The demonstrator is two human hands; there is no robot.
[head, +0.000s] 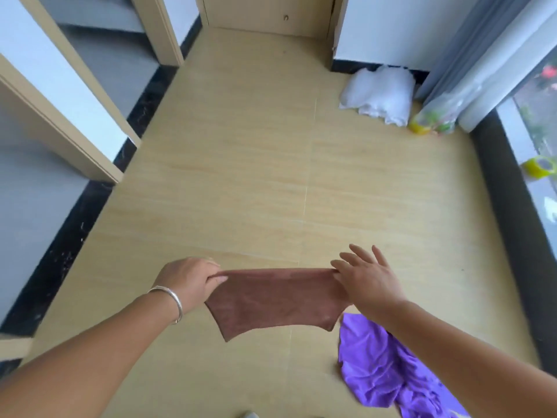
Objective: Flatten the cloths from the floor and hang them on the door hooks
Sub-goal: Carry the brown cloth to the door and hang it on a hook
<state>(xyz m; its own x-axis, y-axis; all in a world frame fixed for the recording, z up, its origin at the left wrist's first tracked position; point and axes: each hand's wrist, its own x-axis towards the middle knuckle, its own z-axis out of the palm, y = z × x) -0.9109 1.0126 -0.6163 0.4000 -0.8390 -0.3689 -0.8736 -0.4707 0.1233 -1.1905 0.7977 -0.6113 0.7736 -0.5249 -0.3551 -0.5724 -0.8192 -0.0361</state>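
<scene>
Purple cloth lies crumpled beneath brown cloth.

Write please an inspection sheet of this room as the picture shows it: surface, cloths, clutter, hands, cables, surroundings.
Surface: pale wood-look floor, dark skirting along the walls.
Job's things: brown rectangular cloth stretched in the air; crumpled purple cloth on the floor.
Clutter: white plastic bag; yellow tape rolls.
Hands: left hand pinches one top corner of the brown cloth; right hand holds the other, fingers spread.
Cables: nothing seen.
Surroundings: closed beige door, grey curtain, window at right.
</scene>
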